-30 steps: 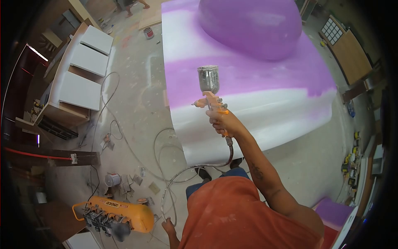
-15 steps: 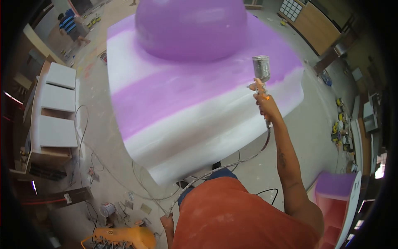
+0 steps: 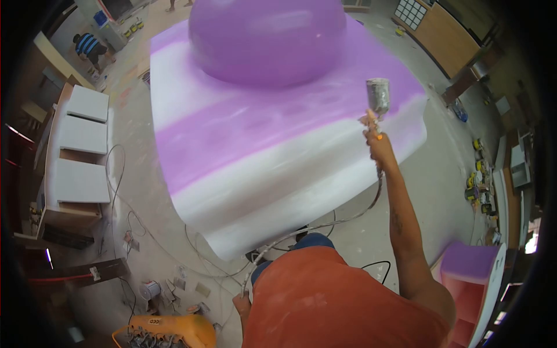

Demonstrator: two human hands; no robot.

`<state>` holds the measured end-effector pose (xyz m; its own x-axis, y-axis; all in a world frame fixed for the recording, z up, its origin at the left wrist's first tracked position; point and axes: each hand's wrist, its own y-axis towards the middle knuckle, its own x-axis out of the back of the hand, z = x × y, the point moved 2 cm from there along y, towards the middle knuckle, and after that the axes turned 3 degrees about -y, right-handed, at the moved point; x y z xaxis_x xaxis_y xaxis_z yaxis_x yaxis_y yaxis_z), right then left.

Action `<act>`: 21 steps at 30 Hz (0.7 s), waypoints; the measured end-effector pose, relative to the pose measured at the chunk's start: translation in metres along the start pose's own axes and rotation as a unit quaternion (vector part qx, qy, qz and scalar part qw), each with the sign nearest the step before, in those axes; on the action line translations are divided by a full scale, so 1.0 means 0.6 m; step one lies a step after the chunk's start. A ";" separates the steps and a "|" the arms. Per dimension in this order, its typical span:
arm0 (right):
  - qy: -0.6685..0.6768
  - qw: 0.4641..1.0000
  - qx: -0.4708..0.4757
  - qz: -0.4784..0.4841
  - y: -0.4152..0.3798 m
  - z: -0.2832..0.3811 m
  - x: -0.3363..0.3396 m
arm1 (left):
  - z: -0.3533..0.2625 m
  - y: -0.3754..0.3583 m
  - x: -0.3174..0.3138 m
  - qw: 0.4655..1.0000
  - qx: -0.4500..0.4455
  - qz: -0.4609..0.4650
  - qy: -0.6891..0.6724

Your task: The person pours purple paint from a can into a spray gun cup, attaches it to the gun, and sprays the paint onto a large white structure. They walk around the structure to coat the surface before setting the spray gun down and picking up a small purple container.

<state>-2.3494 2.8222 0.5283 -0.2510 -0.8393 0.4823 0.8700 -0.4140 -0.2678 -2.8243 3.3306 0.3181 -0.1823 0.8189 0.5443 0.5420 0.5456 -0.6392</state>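
Note:
My right hand is wrapped round a spray gun with a metal cup on top, held over the right part of a large curved form. The form is painted purple around a rounded purple dome; its front is white. A hose runs from the gun's handle down across my front to my left hand, low beside my body, whose fingers are closed round it.
An orange machine and a white bucket stand at the lower left. Hoses loop over the floor. White panels lie on a wooden cabinet at left. A purple and pink shelf unit is at lower right. Another person bends down far left.
My right hand and the spray gun have moved slightly right. My left hand has shifted a little up and right with the hose. The far person has moved left and bent lower.

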 end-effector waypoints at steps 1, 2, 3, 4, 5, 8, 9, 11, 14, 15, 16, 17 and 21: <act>0.015 0.999 -0.010 0.034 -0.045 0.012 -0.041 | 0.034 0.005 0.019 0.999 0.008 -0.022 -0.035; 0.019 0.998 -0.009 0.060 -0.097 0.035 -0.083 | 0.062 0.008 0.042 0.997 0.016 -0.044 -0.069; 0.034 0.994 -0.008 0.105 -0.137 0.042 -0.125 | 0.083 0.006 0.065 0.996 0.018 -0.049 -0.070; 0.042 0.988 -0.008 0.150 -0.182 0.056 -0.165 | 0.111 0.000 0.092 0.990 0.057 -0.080 -0.102; 0.036 0.981 -0.012 0.190 -0.215 0.058 -0.209 | 0.140 -0.008 0.115 0.980 0.096 -0.111 -0.135; 0.075 0.950 -0.027 0.302 -0.330 0.101 -0.319 | 0.220 -0.034 0.186 0.964 0.145 -0.150 -0.166; 0.080 0.939 -0.031 0.332 -0.361 0.111 -0.355 | 0.242 -0.044 0.203 0.961 0.151 -0.159 -0.170; 0.084 0.927 -0.029 0.365 -0.422 0.139 -0.418 | 0.265 -0.067 0.239 0.943 0.197 -0.218 -0.158; 0.106 0.900 -0.037 0.422 -0.481 0.158 -0.488 | 0.343 -0.067 0.275 0.946 0.194 -0.201 -0.165; 0.124 0.883 -0.047 0.449 -0.494 0.161 -0.503 | 0.360 -0.068 0.282 0.944 0.197 -0.204 -0.167; 0.130 0.874 -0.050 0.466 -0.503 0.162 -0.511 | 0.363 -0.070 0.288 0.946 0.180 -0.199 -0.180; 0.128 0.873 -0.050 0.469 -0.505 0.160 -0.514 | 0.364 -0.070 0.291 0.948 0.163 -0.193 -0.193; 0.190 0.856 -0.069 0.475 -0.476 0.127 -0.486 | 0.352 -0.045 0.278 0.951 0.159 -0.199 -0.176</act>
<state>-2.4924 3.2124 0.5278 0.3994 -0.8639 -0.3069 0.7057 0.5034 -0.4985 -3.0424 3.4902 0.3115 -0.6154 0.5145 0.5971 0.1076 0.8053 -0.5830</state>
